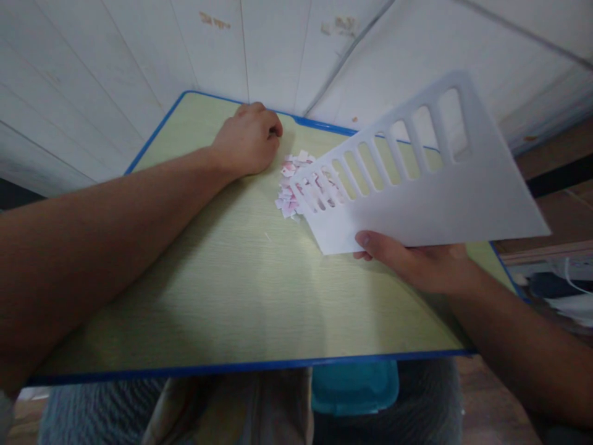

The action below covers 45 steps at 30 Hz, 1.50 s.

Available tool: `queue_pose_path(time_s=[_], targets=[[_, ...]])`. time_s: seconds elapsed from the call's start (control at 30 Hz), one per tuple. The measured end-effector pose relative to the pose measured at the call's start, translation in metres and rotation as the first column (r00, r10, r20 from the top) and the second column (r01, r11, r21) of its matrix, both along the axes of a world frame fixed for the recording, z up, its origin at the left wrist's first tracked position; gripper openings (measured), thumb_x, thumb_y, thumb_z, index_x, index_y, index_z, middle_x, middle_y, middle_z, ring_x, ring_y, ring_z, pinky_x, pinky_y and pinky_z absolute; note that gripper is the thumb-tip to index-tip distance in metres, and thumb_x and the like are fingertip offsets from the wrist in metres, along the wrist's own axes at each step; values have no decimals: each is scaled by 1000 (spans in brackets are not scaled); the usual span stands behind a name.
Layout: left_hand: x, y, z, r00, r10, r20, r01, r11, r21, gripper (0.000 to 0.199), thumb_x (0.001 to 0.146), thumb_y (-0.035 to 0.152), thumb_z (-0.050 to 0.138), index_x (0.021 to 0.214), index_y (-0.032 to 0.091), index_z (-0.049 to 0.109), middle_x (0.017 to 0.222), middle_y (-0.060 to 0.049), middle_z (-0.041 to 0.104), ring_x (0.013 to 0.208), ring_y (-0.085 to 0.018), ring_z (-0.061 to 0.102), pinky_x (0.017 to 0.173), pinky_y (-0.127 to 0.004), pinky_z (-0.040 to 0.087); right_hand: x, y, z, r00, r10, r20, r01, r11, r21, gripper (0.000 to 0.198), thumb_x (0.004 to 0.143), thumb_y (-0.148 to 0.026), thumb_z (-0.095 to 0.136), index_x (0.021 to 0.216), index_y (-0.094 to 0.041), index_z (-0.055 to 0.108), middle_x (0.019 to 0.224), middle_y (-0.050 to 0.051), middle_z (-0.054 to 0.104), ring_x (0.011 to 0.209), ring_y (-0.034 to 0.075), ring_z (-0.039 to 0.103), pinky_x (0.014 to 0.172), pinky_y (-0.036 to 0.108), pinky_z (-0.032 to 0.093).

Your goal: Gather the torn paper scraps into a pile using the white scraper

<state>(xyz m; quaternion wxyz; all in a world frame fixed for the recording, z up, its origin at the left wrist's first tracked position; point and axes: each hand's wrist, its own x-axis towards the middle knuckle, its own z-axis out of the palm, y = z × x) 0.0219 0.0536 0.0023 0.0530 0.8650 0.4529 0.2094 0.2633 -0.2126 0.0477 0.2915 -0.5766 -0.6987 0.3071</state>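
Observation:
In my right hand (407, 259) is a thin white slotted board (398, 210), gripped at its lower edge with the thumb on top. It tilts up to the right, and a row of rounded slots, growing larger toward the right, runs along its upper side. Its left end hangs over a small pile of torn paper scraps (288, 199), white with pink marks; some scraps show through the slots. My left hand (250, 139) rests on the table just left of the pile, its fingers curled closed, with nothing seen in them.
The pale green table (222, 290) has a blue edge and stands against a white panelled wall (278, 49). A grey cable (343, 62) runs down the wall. Below the front edge is a teal plastic container (354, 389). Assorted items lie on a shelf at the right.

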Motion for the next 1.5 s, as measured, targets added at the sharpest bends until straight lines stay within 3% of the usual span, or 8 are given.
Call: queue_pose_path(time_s=[0.1, 0.2, 0.4, 0.63, 0.93, 1.17, 1.33, 1.5], targets=[[1, -1, 0, 1000, 4, 5, -4, 1000, -12, 47, 103, 32, 48, 130, 35, 85, 143, -7, 76, 144, -30, 64, 126, -50, 54, -4, -3, 2, 997, -40, 68, 32, 993, 113, 31, 94, -49, 92, 75, -36, 72, 70, 2, 71, 88, 37, 78, 86, 52, 68], [0, 0, 1, 1000, -9, 20, 10, 999, -36, 46, 102, 40, 48, 128, 40, 86, 141, -5, 77, 143, -31, 62, 128, -53, 52, -9, -3, 6, 996, 40, 79, -49, 992, 115, 29, 97, -46, 90, 75, -34, 75, 71, 0, 75, 84, 34, 80, 94, 51, 68], [-1, 0, 2, 998, -34, 46, 36, 998, -50, 48, 98, 44, 51, 129, 42, 87, 139, -5, 78, 142, -34, 60, 127, -57, 51, -9, 1, 13, 1000, -22, -22, 22, 1000, 13, 37, 107, -45, 80, 73, -31, 76, 71, 1, 79, 70, 28, 78, 79, 45, 69], [3, -3, 2, 1000, 6, 24, -6, 1000, -24, 43, 104, 23, 56, 133, 27, 88, 148, -10, 76, 144, -32, 65, 127, -52, 52, -13, 0, 9, 995, 50, 83, -58, 994, 95, 34, 108, -43, 80, 75, -34, 76, 76, 0, 80, 83, 31, 81, 104, 50, 66], [-1, 9, -7, 992, -75, 98, 75, 997, -2, 41, 100, 25, 55, 120, 37, 88, 134, -9, 78, 137, -35, 65, 123, -53, 55, 0, 4, -4, 992, -98, 84, 75, 967, 245, 30, 101, -36, 85, 72, -35, 78, 69, -5, 79, 65, 25, 78, 83, 44, 68], [1, 6, -7, 998, -38, 45, 37, 999, 22, 41, 101, 20, 54, 126, 27, 86, 136, -14, 76, 138, -37, 67, 118, -53, 58, -2, 8, -2, 945, -319, -64, 325, 919, 222, 37, 98, -38, 84, 65, -31, 70, 63, -2, 75, 56, 22, 71, 60, 37, 64], [2, 4, -6, 998, -40, 39, 38, 999, 31, 40, 102, 20, 53, 124, 28, 86, 136, -13, 76, 137, -37, 67, 118, -53, 57, -1, 8, -9, 976, -220, 6, 213, 952, 221, 36, 107, -45, 81, 75, -31, 80, 72, -2, 80, 68, 23, 78, 80, 40, 66], [3, 0, -3, 999, -24, 46, 25, 1000, -2, 40, 103, 21, 54, 127, 26, 86, 138, -14, 75, 139, -36, 66, 118, -51, 56, 0, 6, -10, 990, -135, 29, 127, 973, 194, 40, 108, -50, 81, 72, -32, 80, 72, -1, 80, 68, 25, 78, 78, 42, 66]])
